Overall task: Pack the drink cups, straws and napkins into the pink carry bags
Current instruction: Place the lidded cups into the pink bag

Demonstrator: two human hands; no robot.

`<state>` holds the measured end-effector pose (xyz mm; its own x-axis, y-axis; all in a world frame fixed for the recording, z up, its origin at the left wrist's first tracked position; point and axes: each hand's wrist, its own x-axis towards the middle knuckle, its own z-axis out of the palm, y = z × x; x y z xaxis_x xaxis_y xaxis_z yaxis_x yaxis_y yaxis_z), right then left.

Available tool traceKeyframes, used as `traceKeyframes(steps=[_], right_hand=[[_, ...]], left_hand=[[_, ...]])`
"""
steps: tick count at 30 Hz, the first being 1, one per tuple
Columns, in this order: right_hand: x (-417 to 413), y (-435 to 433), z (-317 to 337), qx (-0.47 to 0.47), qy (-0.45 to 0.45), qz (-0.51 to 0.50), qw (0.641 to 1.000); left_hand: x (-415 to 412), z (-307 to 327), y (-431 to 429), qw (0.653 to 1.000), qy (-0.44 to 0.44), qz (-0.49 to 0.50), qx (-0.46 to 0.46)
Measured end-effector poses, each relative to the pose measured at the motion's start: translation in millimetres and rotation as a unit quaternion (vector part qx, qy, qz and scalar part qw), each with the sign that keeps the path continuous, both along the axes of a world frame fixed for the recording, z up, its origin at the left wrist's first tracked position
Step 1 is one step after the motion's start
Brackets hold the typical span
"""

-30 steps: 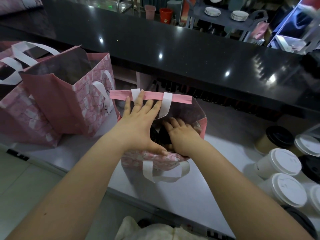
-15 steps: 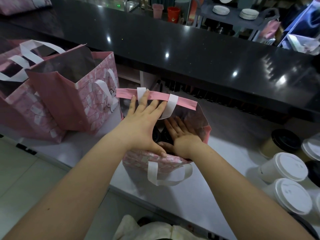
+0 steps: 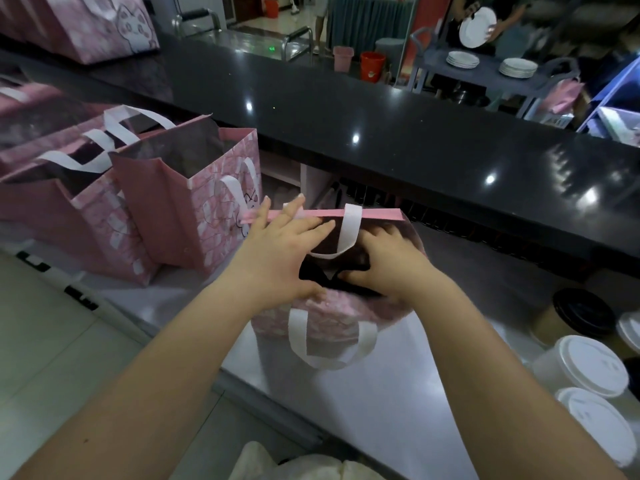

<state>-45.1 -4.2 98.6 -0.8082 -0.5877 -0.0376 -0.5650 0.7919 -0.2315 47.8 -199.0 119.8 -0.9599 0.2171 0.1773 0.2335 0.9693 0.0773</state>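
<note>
Two open bags [image 3: 194,216] left, cups [image 3: 585,365] right

Right hand [image 3: 391,265] has curled its fingers inside the pink bag [image 3: 325,318].

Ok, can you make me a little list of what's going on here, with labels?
left hand: flat, fingers straight, across the far rim of the bag
right hand: down inside the bag, on something dark; grip unclear
other bags: standing open, to the left
cups: lidded, to the right, not yet packed
table: shiny metal, bags and cups stand on it
</note>
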Motion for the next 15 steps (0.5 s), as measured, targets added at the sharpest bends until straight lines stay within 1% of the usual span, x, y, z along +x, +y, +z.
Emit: traceKeyframes(steps=[4,6,10,12,15], right_hand=[[-1.1,3.9,13.6,-0.029,0.022,0.002,0.999],[-1.5,8.6,17.2,-0.025,0.026,-0.004,0.999],[-5.3,31.1,22.3,0.023,-0.003,-0.062,0.998],[-5.0,47.1,22.6,0.024,-0.013,-0.095,0.995],[-4.2,72.2,22.9,0.018,0.012,-0.138,0.990]], left_hand=[[8.1,0.7,-0.2,0.994,0.099,0.000,0.042],[4.4,-2.5,3.6,0.988,0.142,0.005,0.061],[-13.2,-5.9,17.0,0.986,0.127,0.022,0.109],[-23.6,-6.2,26.4,0.984,0.117,0.016,0.133],[-37.7,-6.7,43.1,0.982,0.117,-0.001,0.150]])
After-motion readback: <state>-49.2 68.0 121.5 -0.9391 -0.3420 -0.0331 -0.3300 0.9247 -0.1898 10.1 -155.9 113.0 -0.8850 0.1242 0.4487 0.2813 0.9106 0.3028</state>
